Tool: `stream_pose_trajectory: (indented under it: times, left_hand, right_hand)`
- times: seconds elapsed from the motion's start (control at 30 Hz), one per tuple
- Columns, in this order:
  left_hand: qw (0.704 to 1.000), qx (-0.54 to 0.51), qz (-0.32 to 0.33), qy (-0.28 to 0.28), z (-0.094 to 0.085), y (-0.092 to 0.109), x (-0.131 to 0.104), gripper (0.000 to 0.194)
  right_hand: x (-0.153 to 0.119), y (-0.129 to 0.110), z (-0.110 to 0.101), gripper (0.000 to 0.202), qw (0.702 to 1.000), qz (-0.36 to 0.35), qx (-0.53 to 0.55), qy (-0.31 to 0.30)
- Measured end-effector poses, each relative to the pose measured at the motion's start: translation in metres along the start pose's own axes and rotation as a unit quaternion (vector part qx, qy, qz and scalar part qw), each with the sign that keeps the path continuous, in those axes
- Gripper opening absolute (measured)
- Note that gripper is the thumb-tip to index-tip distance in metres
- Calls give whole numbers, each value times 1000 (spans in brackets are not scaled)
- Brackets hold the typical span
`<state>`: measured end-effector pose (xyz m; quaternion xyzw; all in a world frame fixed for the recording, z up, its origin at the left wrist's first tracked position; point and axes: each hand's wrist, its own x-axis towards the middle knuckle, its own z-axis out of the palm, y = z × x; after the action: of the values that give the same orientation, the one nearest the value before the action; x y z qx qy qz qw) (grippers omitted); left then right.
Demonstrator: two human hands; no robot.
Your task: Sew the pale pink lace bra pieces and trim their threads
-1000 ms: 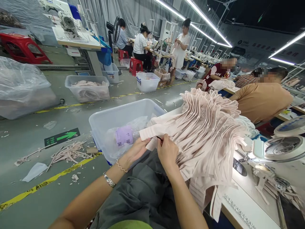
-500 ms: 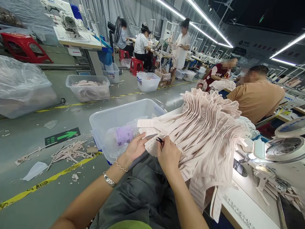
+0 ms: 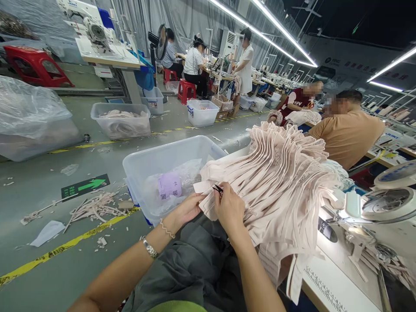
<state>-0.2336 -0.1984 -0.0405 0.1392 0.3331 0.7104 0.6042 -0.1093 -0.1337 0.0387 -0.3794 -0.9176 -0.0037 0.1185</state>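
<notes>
A thick stack of pale pink bras [image 3: 286, 173] lies across the table edge and my lap, the band ends fanned toward me. My left hand [image 3: 188, 209] is closed on one bra band [image 3: 208, 206] at its tip. Small dark thread snips [image 3: 218, 189] sit in my closed right hand [image 3: 230, 211], their point beside the band ends. How the blades stand is too small to tell. Under the stack's left side, a clear plastic bin [image 3: 139, 162] contains a plastic bag with a purple label [image 3: 169, 185].
A sewing machine [image 3: 390, 208] stands on the table at right. Fabric scraps [image 3: 97, 207] litter the floor at left near yellow tape [image 3: 65, 247]. More bins [image 3: 121, 125] and a red stool [image 3: 35, 67] are further back. Several people sit or stand at other machines.
My left hand has moved slightly right and down, closer to my right hand. The band end that stuck out to the left over the bin no longer does. The snips stay in my right hand.
</notes>
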Motion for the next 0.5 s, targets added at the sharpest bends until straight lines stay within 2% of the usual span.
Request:
stream_pose_trajectory:
  times: [0.1,0.2,0.33,0.4,0.5]
  left_hand:
    - [1000,14,1,14,-9,6,10,16]
    - [999,9,36,38,-15,20,19,14]
    - [996,-46,67,31,-4,34,19,20]
    - [995,-81,56,24,6,35,14,26]
    - [992,-113,48,24,18,33,7,26]
  right_hand:
    - [-6,11,-7,36,998,-59,-26,-26]
    - [-13,22,-16,28,997,-43,-55,-41]
    - [-20,31,-23,28,997,-48,-39,-51]
    - [-21,29,-23,30,998,-54,-6,-24]
    - [-18,20,-20,26,998,-38,37,42]
